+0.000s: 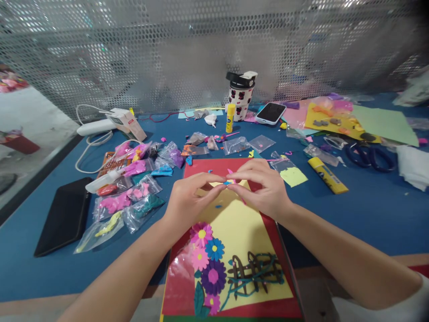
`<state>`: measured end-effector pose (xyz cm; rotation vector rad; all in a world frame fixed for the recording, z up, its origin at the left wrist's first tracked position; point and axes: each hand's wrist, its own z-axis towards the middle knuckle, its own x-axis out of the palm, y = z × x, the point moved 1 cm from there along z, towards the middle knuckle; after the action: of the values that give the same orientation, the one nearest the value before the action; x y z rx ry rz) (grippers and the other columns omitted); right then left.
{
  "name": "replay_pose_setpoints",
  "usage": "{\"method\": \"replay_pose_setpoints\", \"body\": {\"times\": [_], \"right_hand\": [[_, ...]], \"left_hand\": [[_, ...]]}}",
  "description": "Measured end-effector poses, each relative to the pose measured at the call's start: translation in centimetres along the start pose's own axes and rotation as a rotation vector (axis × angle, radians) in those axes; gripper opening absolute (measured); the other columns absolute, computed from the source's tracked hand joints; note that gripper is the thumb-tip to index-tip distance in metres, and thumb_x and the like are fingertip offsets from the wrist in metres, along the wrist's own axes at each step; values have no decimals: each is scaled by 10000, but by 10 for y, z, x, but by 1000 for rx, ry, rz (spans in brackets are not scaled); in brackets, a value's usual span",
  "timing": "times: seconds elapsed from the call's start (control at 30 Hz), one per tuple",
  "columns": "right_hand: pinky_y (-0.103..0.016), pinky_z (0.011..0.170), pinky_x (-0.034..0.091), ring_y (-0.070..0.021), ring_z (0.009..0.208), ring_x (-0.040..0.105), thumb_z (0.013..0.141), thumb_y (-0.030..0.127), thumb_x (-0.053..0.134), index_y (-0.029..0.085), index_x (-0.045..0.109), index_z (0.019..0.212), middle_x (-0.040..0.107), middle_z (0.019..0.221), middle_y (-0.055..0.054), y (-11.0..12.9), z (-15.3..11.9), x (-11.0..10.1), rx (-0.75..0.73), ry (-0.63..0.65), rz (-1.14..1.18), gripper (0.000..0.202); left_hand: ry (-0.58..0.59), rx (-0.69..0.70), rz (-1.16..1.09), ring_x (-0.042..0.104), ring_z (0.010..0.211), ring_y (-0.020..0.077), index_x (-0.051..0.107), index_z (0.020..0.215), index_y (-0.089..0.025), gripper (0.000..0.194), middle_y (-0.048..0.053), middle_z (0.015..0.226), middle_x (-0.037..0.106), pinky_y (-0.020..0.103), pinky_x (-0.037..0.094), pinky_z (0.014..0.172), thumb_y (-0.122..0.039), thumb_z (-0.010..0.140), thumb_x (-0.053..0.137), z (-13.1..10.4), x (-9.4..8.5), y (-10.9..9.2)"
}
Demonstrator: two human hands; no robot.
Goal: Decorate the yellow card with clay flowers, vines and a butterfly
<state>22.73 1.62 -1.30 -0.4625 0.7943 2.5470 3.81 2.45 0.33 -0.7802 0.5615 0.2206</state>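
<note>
Thumb and forefinger of my left hand [186,194] are closed at one side of a small blue piece of modelling clay [227,183], and those of my right hand [266,190] pinch its other side. Both hands are over the upper part of a pale yellow sheet [241,228] on a red backing [179,281]. Pink clay strips, partly hidden by my right hand, show near the fingers, and a small blue bit [218,206] lies below. Lower on the sheet are clay flowers [214,277] in pink, blue and purple, and a brown clay fence [253,273] with green vines.
Left are bags of coloured clay [117,203], a black tablet [63,217] and a white cable [80,156]. A glue stick [229,118], a tumbler [240,98] and a phone [271,113] are behind. Right are a yellow tube [326,175], scissors [370,157] and coloured paper [385,125].
</note>
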Motion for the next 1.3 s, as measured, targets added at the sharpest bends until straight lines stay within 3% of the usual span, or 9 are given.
{"method": "replay_pose_setpoints", "body": {"times": [0.9,1.13,1.3], "right_hand": [[-358,755,432,-140,710,647,818,199,701,255,681,865,701,744,30,1,0,-1,-2,21,46,76],[-348,754,432,-137,703,638,801,160,709,236,672,816,689,723,28,1,1,-1,-2,-10,39,86],[-345,759,424,-132,710,636,800,152,715,222,673,819,693,727,23,1,1,-2,-5,-19,55,83]], "left_hand": [[4,34,5,678,640,72,688,893,-197,77,-15,817,745,155,544,631,-235,828,702,0,0,-1],[22,5,-9,694,676,83,664,1038,-204,252,22,979,745,179,566,684,-270,804,730,2,-3,-2],[13,32,4,691,642,82,677,971,-181,222,27,930,740,176,551,641,-310,799,733,4,-8,-1]]}}
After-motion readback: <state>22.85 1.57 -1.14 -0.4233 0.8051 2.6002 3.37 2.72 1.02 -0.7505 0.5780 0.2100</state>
